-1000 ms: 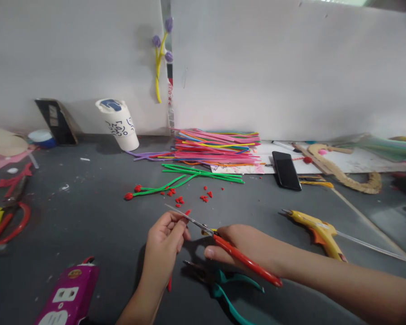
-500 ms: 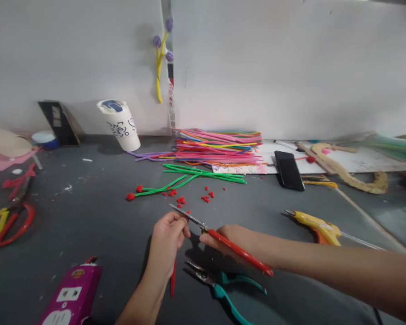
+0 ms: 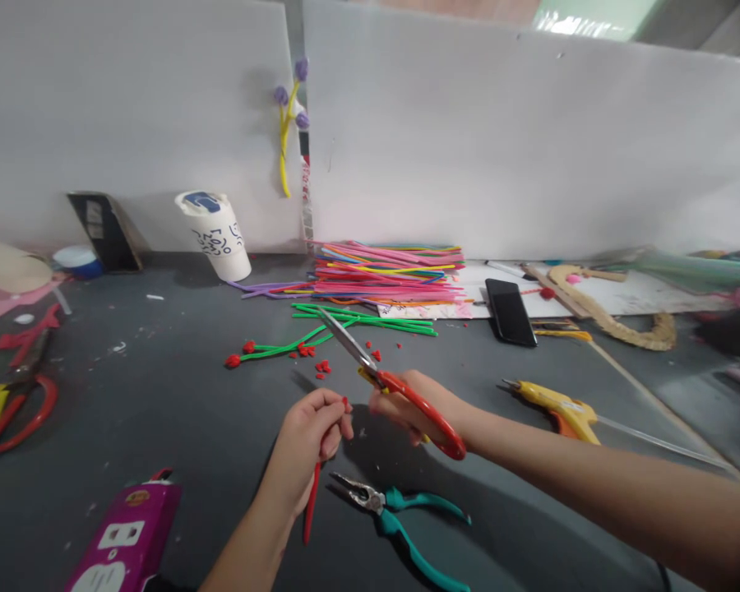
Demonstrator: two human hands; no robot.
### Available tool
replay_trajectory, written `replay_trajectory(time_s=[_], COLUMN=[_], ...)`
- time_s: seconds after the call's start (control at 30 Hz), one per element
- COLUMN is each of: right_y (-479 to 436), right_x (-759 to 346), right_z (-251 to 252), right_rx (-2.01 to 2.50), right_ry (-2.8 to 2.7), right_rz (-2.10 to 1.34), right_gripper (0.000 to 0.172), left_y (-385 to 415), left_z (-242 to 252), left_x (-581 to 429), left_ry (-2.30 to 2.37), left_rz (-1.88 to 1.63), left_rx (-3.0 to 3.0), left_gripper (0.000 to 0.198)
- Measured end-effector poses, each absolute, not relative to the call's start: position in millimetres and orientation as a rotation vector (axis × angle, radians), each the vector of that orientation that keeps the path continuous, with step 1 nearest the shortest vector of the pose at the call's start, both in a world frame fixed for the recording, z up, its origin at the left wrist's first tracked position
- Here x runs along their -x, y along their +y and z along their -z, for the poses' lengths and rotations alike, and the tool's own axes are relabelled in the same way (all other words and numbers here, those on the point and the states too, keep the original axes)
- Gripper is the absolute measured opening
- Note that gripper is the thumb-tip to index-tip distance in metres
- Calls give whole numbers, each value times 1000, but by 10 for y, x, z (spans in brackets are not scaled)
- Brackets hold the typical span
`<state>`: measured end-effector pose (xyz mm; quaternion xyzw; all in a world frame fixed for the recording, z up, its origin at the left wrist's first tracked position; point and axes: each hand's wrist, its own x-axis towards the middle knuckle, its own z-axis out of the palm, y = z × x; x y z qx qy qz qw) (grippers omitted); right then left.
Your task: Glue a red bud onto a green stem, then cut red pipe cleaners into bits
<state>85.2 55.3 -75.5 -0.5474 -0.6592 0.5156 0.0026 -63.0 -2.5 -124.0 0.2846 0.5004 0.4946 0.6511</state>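
Observation:
My left hand (image 3: 308, 436) is closed in a pinch on a red pipe cleaner (image 3: 312, 501), whose tip shows at my fingertips and whose tail hangs below the hand. My right hand (image 3: 407, 403) grips red-handled scissors (image 3: 395, 386), their blades pointing up and to the left, above and clear of the pipe cleaner. Small red cut bits (image 3: 324, 366) lie scattered on the grey table (image 3: 160, 395) just beyond my hands. A green stem with red buds (image 3: 271, 349) lies beside them.
Teal pliers (image 3: 400, 514) lie under my hands. A yellow glue gun (image 3: 555, 407) is at right, a black phone (image 3: 509, 311) and a pile of coloured pipe cleaners (image 3: 388, 271) behind. A paper cup (image 3: 215, 234) stands at the wall. Red scissors (image 3: 12, 403) and a magenta box (image 3: 123, 543) are at left.
My right hand has lifted the scissors up and away from the pipe cleaner's tip, the blades now pointing higher. My left hand has dropped slightly with the pipe cleaner.

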Motion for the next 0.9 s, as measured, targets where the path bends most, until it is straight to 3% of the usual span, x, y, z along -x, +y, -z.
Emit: replay_trajectory(time_s=[0.4,0.73,0.9], right_y=[485,375,308], right_x=[-707,-1042,-1086], right_z=[804,579,636], right_rx=[1526,1514,1510], right_ry=[-2142,-2706,-2794], right_rz=[-1397,-1199,-1204], right_gripper=[6,51,60], left_y=[-82,-78,-68], left_z=[1168,1129,1157], left_x=[597,684,685], left_ry=[1164,1202,1215], left_rz=[-1050,-1333,-1330], left_rx=[-761,-665,-643], left_gripper=[17,12,10])
